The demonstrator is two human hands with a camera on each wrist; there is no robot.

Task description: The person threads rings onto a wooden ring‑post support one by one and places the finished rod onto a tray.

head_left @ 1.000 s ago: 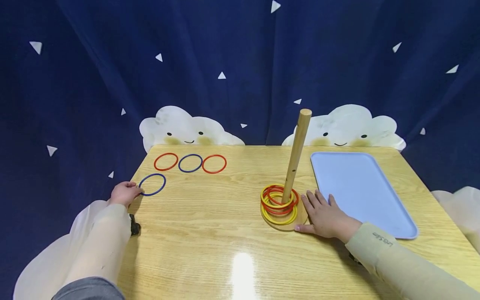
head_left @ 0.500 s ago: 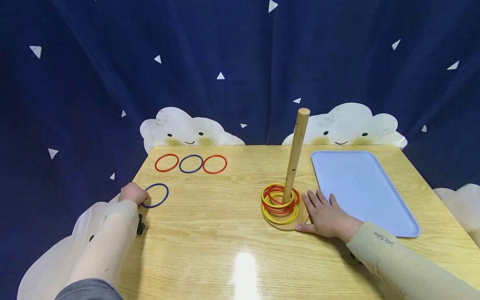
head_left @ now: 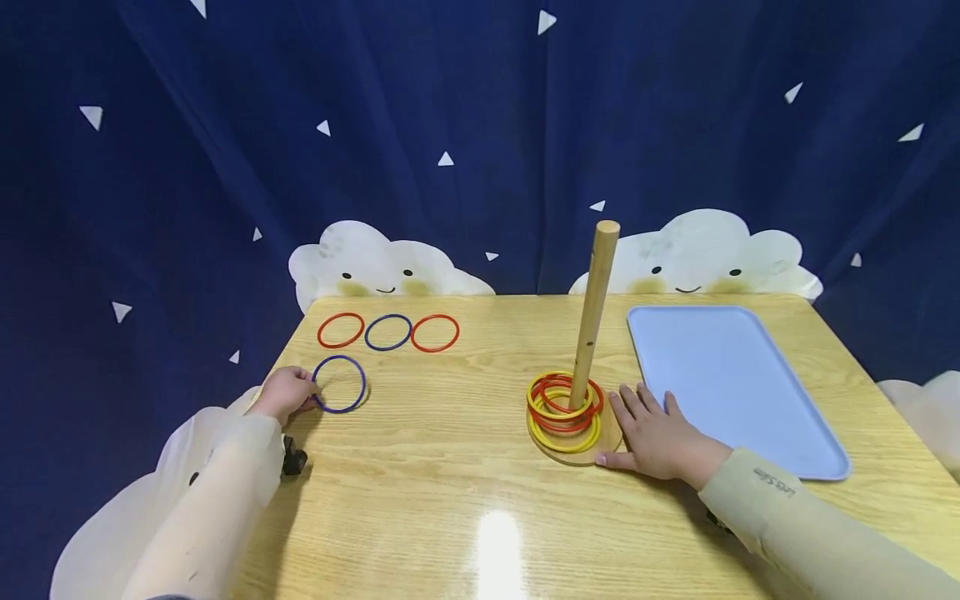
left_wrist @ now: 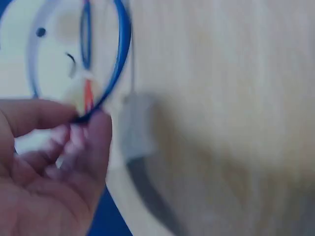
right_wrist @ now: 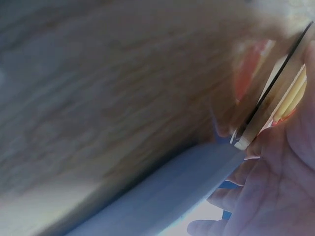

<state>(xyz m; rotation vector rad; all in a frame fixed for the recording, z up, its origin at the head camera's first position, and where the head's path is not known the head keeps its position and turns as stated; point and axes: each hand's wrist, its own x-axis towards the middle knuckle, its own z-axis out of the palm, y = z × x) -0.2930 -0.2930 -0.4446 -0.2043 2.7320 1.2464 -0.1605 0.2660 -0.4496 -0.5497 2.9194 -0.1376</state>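
Note:
Thumb and finger of my left hand (head_left: 288, 392) pinch a blue ring (head_left: 365, 385) by its near-left edge. In the left wrist view the ring (left_wrist: 124, 44) stands up from the fingertips, raised over the table. A wooden post (head_left: 596, 308) rises, leaning slightly right, from a round wooden base (head_left: 613, 429). Several yellow and red rings (head_left: 567, 451) lie loosely stacked around its foot. With fingers spread, my right hand (head_left: 660, 437) rests against the right edge of the base. The right wrist view shows the palm (right_wrist: 275, 187) beside the base's edge (right_wrist: 275, 98).
Along the back left lie a red ring (head_left: 341, 314), a blue ring (head_left: 388, 316) and another red ring (head_left: 435, 316) in a row. A light blue tray (head_left: 735, 387) stands right of the post. Behind the table (head_left: 420, 467) hangs a dark blue curtain (head_left: 480, 100).
My left hand has moved right with the blue ring, which now tilts up instead of lying flat. The right hand and the post have stayed put.

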